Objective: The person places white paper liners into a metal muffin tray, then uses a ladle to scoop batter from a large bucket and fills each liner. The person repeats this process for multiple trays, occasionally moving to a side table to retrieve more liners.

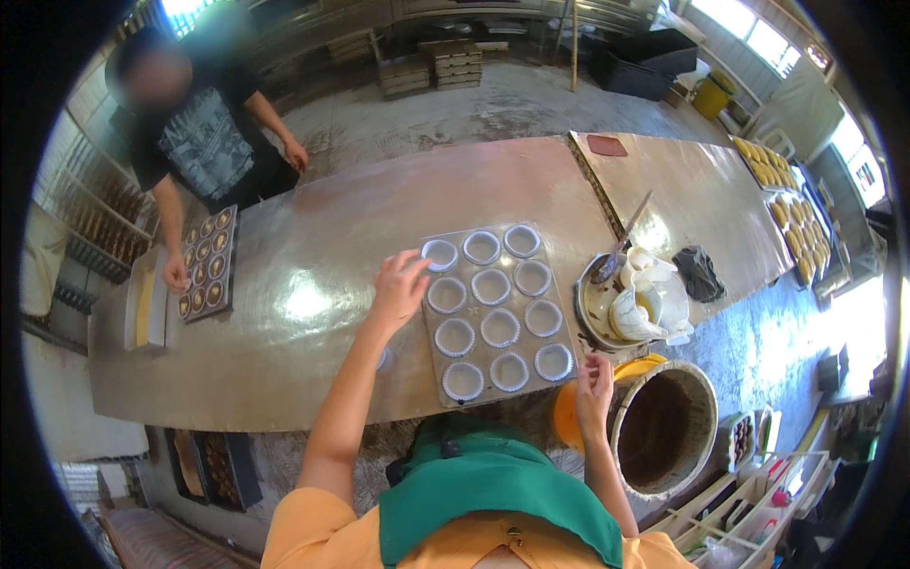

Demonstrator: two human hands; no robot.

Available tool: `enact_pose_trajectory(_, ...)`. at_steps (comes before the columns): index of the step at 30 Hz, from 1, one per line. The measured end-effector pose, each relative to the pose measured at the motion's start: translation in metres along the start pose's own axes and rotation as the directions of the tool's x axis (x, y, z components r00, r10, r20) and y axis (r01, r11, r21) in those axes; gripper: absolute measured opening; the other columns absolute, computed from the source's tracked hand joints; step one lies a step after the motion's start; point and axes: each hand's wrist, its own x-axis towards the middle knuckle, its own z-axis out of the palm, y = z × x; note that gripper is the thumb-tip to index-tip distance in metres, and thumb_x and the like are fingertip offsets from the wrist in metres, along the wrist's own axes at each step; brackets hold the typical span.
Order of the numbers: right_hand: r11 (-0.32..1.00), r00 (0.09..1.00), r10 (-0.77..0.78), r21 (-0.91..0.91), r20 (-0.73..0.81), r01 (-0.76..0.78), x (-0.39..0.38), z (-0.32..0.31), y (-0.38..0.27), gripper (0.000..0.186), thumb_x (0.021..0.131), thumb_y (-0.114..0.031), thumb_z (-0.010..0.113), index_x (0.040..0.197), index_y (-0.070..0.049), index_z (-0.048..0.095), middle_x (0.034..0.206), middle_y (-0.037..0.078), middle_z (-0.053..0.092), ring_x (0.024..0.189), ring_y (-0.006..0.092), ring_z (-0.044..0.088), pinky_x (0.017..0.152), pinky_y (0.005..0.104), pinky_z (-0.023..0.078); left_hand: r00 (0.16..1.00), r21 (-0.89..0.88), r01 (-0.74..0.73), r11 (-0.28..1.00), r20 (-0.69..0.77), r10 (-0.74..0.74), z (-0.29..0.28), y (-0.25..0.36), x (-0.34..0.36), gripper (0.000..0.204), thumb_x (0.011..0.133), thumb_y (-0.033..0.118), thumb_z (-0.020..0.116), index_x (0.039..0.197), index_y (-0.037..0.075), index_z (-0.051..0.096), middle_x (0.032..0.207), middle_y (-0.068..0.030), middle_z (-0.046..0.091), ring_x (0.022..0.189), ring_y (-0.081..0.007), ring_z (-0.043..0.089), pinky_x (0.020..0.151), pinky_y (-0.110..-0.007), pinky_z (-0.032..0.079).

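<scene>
A metal muffin tin [476, 308] lies on the steel table in front of me, its several cups fitted with white paper liners [491, 286]. My left hand [398, 287] is at the far left corner of the tin. Its fingers are apart, with the tips at the rim of the corner liner [439, 254]; whether they press on it I cannot tell. Beside the near right corner of the tin, my right hand [595, 384] is raised with loosely bent fingers and nothing visible in it. A small pale object [385, 358], partly hidden, sits by my left forearm.
Right of the tin stand a round pan [590, 318] and a batter-smeared white jug [633, 313]. A large bucket [706, 446] with brown residue is below the table edge. Across the table, a person [204, 133] touches a filled muffin tin [210, 261]. Trays of bread [801, 232] are far right.
</scene>
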Motion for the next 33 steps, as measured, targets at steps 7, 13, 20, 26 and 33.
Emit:
enact_pose_trajectory(7,0.992,0.996,0.072,0.103,-0.056,-0.066,-0.046,-0.006,0.036,0.020,0.088,-0.008,0.058,0.107,-0.003,0.056,0.089,0.005,0.054,0.078,0.0151,0.052,0.070,0.0277,0.045,0.993,0.176,-0.077,0.981,0.106,0.059,0.021,0.003,0.022,0.038,0.089,0.042,0.059,0.114,0.015,0.063,0.135,-0.0094,0.045,0.124,-0.0307,0.039,0.098,-0.049,0.031)
enact_pose_trajectory(13,0.000,0.537,0.564,0.650,0.628,-0.760,-0.056,0.014,0.034,0.030,0.092,-0.016,0.055,0.119,-0.005,0.046,0.101,0.013,0.058,0.093,0.0281,0.060,0.081,0.0423,0.053,0.994,0.011,-0.099,0.995,0.036,0.098,0.053,-0.032,0.075,0.038,0.087,0.037,0.061,0.116,0.013,0.061,0.122,-0.0121,0.056,0.114,-0.0298,0.052,0.093,-0.045,0.040)
enact_pose_trajectory(20,-0.032,0.515,0.498,0.609,0.697,-0.793,-0.068,0.028,-0.013,0.044,0.092,-0.015,0.052,0.132,-0.005,0.036,0.125,0.015,0.048,0.112,0.0321,0.051,0.092,0.0462,0.048,0.915,-0.241,0.121,0.963,0.404,-0.014,0.060,-0.068,0.118,0.037,0.086,0.032,0.061,0.113,0.007,0.063,0.106,-0.0175,0.065,0.099,-0.0305,0.062,0.086,-0.039,0.047)
enact_pose_trajectory(26,0.306,0.625,0.501,0.553,0.599,-0.775,-0.051,0.022,-0.047,0.034,0.093,-0.020,0.050,0.126,-0.011,0.047,0.110,0.002,0.056,0.094,0.0164,0.053,0.082,0.0352,0.048,0.855,-0.155,0.239,0.958,0.501,-0.132,0.027,-0.097,0.091,0.026,0.089,0.023,0.055,0.099,0.001,0.063,0.090,-0.0093,0.065,0.084,-0.0191,0.060,0.075,-0.033,0.046)
enact_pose_trajectory(33,0.679,0.690,0.333,0.344,0.642,-0.648,0.039,0.018,-0.044,0.046,0.092,-0.030,0.054,0.130,-0.005,0.050,0.115,0.008,0.058,0.102,0.0216,0.053,0.087,0.0393,0.044,0.605,-0.250,0.707,0.661,0.699,-0.383,-0.073,-0.080,0.015,0.014,0.087,0.015,0.054,0.096,0.005,0.059,0.085,-0.0053,0.062,0.071,-0.0151,0.060,0.066,-0.031,0.050)
